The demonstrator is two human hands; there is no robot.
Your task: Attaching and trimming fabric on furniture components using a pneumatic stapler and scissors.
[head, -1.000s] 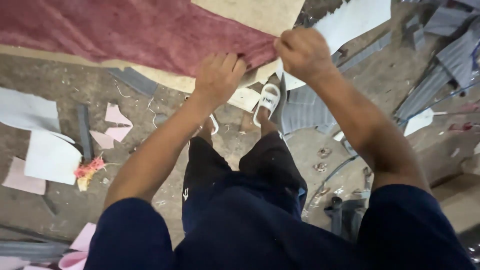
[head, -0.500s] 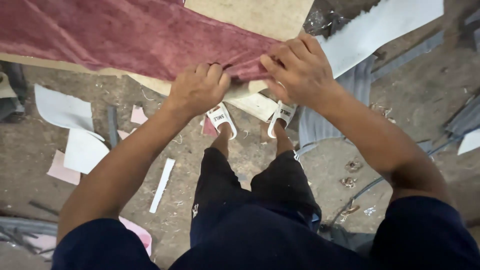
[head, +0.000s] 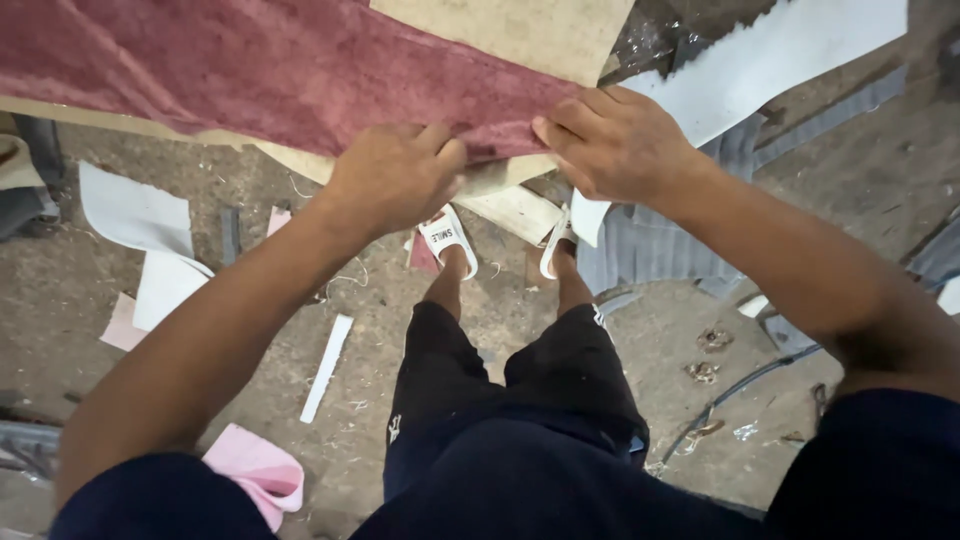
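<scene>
A dark red plush fabric [head: 250,75] lies over a tan board [head: 520,35] at the top of the head view. My left hand [head: 390,175] grips the fabric's near edge, fingers curled over it. My right hand [head: 610,140] pinches the same edge a little to the right, at the fabric's corner. Both hands hold the cloth over the board's lower edge. Below them I see my legs in dark shorts and my feet in white slippers [head: 448,238].
The dirt floor [head: 520,320] is littered with offcuts: white sheets [head: 135,210] and a pink piece [head: 255,470] at left, a white strip [head: 327,365], grey ribbed material [head: 650,250] and a pale sheet [head: 780,55] at right, a cable [head: 740,385].
The view has shifted, and my hands now appear lower and further apart on the fabric's edge. Both still hold the red fabric.
</scene>
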